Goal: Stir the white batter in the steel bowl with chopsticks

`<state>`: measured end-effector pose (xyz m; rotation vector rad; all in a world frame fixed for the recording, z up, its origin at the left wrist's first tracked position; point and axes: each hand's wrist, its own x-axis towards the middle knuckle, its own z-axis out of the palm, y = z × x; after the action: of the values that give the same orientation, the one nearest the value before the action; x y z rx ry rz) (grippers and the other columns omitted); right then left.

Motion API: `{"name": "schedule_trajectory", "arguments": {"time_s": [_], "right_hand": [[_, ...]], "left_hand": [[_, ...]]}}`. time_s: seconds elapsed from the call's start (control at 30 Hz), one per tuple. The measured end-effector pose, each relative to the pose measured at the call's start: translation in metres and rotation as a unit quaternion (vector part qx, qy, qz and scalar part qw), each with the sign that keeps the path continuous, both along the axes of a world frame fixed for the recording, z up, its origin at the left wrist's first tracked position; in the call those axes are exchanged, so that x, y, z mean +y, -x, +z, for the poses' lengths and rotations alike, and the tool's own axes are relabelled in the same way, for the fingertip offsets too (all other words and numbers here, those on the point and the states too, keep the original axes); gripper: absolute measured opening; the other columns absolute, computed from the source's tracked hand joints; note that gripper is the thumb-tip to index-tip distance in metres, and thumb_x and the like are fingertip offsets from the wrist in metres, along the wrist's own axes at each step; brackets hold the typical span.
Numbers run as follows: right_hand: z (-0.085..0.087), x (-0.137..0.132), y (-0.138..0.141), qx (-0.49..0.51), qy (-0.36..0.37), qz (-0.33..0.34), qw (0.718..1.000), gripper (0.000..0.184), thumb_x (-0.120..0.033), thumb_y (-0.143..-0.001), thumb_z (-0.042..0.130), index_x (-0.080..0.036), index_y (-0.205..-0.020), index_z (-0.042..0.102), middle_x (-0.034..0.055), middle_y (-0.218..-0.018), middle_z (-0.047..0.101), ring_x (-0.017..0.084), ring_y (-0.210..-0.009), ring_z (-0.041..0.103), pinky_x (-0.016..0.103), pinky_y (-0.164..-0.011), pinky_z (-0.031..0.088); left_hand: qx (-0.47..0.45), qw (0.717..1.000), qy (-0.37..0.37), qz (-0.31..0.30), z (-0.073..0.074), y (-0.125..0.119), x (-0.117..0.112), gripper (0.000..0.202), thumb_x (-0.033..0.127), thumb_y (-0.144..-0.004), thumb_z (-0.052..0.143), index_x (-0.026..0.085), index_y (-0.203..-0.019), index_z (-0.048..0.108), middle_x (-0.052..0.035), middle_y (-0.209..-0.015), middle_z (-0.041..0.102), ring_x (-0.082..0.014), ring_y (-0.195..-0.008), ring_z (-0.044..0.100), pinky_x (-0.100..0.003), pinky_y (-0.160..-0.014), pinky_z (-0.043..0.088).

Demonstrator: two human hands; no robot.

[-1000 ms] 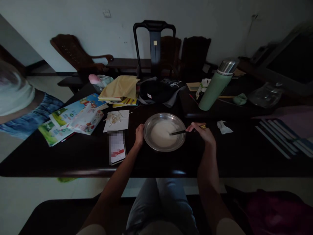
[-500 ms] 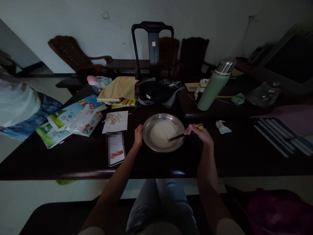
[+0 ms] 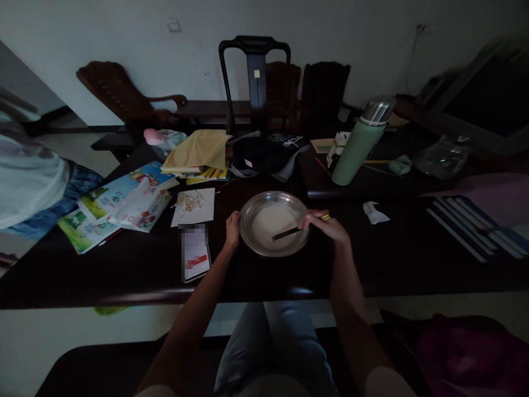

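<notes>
Right hand [image 3: 326, 227], fingers tight around chopsticks [image 3: 286, 234], over metal bowl [image 3: 273, 193]; left hand [image 3: 232, 231], fingers curled against its rim.

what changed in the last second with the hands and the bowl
The right hand slid left over the rim of the round silver metal bowl. It carried the dark chopsticks with it, so their tips swept left and nearer the person through the white batter. Nothing was picked up or let go. The left hand still holds the bowl's left rim, and the bowl sits unmoved on the dark table.
</notes>
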<state>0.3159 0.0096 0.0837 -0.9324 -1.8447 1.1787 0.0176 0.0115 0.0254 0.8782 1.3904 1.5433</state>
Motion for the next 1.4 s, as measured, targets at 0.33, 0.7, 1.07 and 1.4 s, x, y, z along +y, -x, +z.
{"name": "schedule_trajectory", "arguments": {"time_s": [0.33, 0.7, 1.07, 1.4], "right_hand": [[-0.003, 0.004, -0.025, 0.038, 0.002, -0.159, 0.987, 0.052, -0.064, -0.089, 0.056, -0.024, -0.058, 0.068, 0.0030, -0.071, 0.077, 0.022, -0.075, 0.072, 0.038, -0.082, 0.054], [-0.004, 0.009, -0.012, 0.015, -0.045, -0.169, 0.984, 0.046, -0.064, -0.087, 0.059, -0.027, -0.064, 0.072, 0.0017, -0.079, 0.079, 0.023, -0.084, 0.072, 0.041, -0.094, 0.051], [-0.007, 0.011, 0.011, 0.005, -0.037, -0.067, 0.997, 0.045, -0.065, -0.087, 0.059, -0.026, -0.073, 0.076, 0.0020, -0.086, 0.080, 0.023, -0.090, 0.072, 0.038, -0.091, 0.052], [-0.004, 0.004, 0.004, 0.014, -0.005, -0.004, 1.000, 0.051, -0.067, -0.089, 0.055, -0.026, -0.066, 0.074, 0.0023, -0.080, 0.078, 0.022, -0.082, 0.072, 0.038, -0.088, 0.053]], "left_hand": [[-0.001, 1.000, 0.000, -0.002, -0.001, 0.000, 0.000, 0.030, 0.027, -0.083, 0.054, 0.020, -0.055, 0.046, 0.0048, -0.057, 0.038, -0.0112, -0.055, 0.034, -0.024, -0.054, 0.032], [0.016, 1.000, -0.002, -0.003, -0.002, 0.001, 0.000, 0.029, 0.028, -0.084, 0.053, 0.020, -0.056, 0.048, 0.0044, -0.056, 0.040, -0.0119, -0.057, 0.035, -0.024, -0.055, 0.033], [0.022, 1.000, -0.016, -0.004, -0.007, 0.002, 0.001, 0.030, 0.030, -0.082, 0.054, 0.021, -0.056, 0.043, 0.0050, -0.056, 0.035, -0.0115, -0.057, 0.031, -0.024, -0.054, 0.031], [0.020, 1.000, -0.003, -0.001, -0.002, 0.001, 0.000, 0.029, 0.028, -0.082, 0.054, 0.020, -0.056, 0.045, 0.0048, -0.057, 0.037, -0.0115, -0.056, 0.033, -0.024, -0.054, 0.032]]}}
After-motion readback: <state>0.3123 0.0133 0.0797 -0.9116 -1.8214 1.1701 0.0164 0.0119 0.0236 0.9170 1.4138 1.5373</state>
